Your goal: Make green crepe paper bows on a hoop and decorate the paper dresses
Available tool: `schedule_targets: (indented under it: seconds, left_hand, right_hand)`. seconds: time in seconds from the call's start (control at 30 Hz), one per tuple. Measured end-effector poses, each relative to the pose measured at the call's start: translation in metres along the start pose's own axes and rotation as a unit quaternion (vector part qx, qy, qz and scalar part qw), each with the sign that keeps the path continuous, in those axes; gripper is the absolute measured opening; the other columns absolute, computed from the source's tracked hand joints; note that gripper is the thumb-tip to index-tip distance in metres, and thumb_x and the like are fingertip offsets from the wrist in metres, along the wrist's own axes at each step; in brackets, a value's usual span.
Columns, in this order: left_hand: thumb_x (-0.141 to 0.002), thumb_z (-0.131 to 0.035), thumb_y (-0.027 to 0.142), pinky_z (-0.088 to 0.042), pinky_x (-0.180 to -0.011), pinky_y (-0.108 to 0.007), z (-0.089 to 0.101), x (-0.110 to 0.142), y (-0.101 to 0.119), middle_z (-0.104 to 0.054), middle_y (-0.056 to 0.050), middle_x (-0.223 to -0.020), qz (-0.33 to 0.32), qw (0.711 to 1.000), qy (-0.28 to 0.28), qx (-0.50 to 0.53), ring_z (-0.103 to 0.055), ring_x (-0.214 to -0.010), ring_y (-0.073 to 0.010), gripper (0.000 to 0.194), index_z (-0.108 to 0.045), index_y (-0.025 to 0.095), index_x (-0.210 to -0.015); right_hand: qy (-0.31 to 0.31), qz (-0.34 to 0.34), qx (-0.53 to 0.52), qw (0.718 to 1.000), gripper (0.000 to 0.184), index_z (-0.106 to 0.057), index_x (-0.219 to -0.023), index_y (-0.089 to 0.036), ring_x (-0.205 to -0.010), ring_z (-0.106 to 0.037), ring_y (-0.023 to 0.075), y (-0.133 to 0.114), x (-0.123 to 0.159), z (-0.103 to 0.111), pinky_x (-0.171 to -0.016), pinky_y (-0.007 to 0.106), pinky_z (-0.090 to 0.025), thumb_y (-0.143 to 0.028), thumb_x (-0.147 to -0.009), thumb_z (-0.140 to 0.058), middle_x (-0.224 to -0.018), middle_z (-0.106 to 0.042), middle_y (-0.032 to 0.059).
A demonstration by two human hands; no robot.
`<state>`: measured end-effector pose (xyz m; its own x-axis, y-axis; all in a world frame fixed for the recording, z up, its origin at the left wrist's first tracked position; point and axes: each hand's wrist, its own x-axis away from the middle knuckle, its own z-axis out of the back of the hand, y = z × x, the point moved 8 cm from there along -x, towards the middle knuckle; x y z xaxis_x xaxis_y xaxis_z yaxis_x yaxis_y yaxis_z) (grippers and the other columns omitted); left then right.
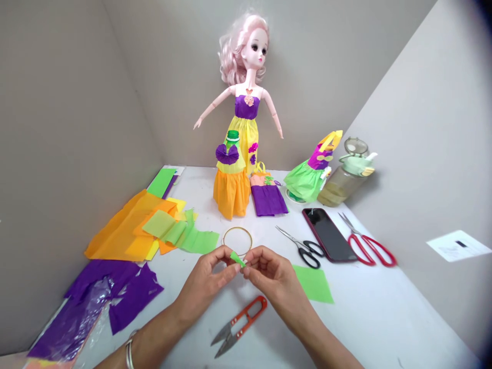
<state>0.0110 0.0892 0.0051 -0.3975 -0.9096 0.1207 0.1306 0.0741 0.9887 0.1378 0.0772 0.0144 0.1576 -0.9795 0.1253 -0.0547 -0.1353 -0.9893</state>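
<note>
Near the middle of the white table, my left hand (pixel 215 271) pinches a small folded piece of green fabric (pixel 237 258) between thumb and fingers. My right hand (pixel 269 267) has its fingertips closed on the lower right end of that same piece. Just beyond my fingertips lies a gold bangle (pixel 237 241). Orange thread snips (pixel 242 323) rest below my hands, blades toward the lower left. A flat green square (pixel 314 283) sits beside my right wrist. Black-handled scissors (pixel 302 246) lie past my right hand.
A doll (pixel 247 102) stands at the back behind a bottle in an orange skirt (pixel 231 192). To the right are a phone (pixel 328 234), red-handled scissors (pixel 367 243) and a water bottle (pixel 342 182). Orange (pixel 115 230), green (pixel 200 240) and purple fabric (pixel 134 302) spread along the left.
</note>
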Motion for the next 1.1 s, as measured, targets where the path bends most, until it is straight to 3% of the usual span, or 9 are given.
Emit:
schedule_targets:
  seconds: [0.27, 0.47, 0.9, 1.1]
  left_hand:
    - [-0.085, -0.057, 0.034, -0.038, -0.079, -0.027, -0.002, 0.0, -0.004, -0.054, 0.0, -0.08, 0.019, 0.999, 0.004, 0.038, -0.049, -0.082, -0.0166, 0.016, -0.056, 0.019, -0.08]
    - [-0.084, -0.058, 0.037, -0.039, -0.078, -0.028, -0.003, -0.001, 0.003, -0.053, 0.0, -0.081, 0.003, 1.0, -0.017, 0.018, -0.05, -0.083, -0.0177, 0.018, -0.055, 0.019, -0.081]
    - [-0.084, -0.056, 0.039, -0.039, -0.08, -0.026, 0.001, -0.001, 0.005, -0.056, -0.001, -0.08, -0.013, 0.999, -0.005, -0.035, -0.05, -0.083, -0.0189, 0.019, -0.058, 0.02, -0.083]
    - [-0.084, -0.056, 0.036, -0.038, -0.078, -0.027, 0.0, -0.001, 0.0, -0.056, 0.0, -0.081, 0.002, 1.0, -0.017, 0.0, -0.05, -0.081, -0.0177, 0.017, -0.058, 0.02, -0.082]
  right_hand:
    - [0.009, 0.005, 0.007, 1.0, 0.014, -0.063, -0.08, -0.017, -0.068, -0.054, 0.0124, 0.0, -0.001, 0.001, -0.065, 0.025, -0.042, -0.029, -0.076, -0.071, -0.073, -0.061, -0.0007]
    - [0.014, -0.002, 0.019, 1.0, 0.014, -0.065, -0.081, -0.018, -0.069, -0.055, 0.0136, 0.002, -0.001, 0.003, -0.065, 0.025, -0.042, -0.029, -0.077, -0.07, -0.073, -0.062, 0.0]
    - [-0.027, -0.003, 0.023, 0.999, 0.015, -0.064, -0.082, -0.017, -0.067, -0.05, 0.012, 0.001, 0.001, -0.001, -0.064, 0.025, -0.04, -0.031, -0.079, -0.069, -0.072, -0.059, -0.001]
    - [-0.015, -0.008, 0.033, 0.999, 0.013, -0.065, -0.081, -0.017, -0.066, -0.05, 0.0118, 0.0, 0.001, 0.001, -0.063, 0.025, -0.04, -0.029, -0.078, -0.069, -0.072, -0.059, -0.001]
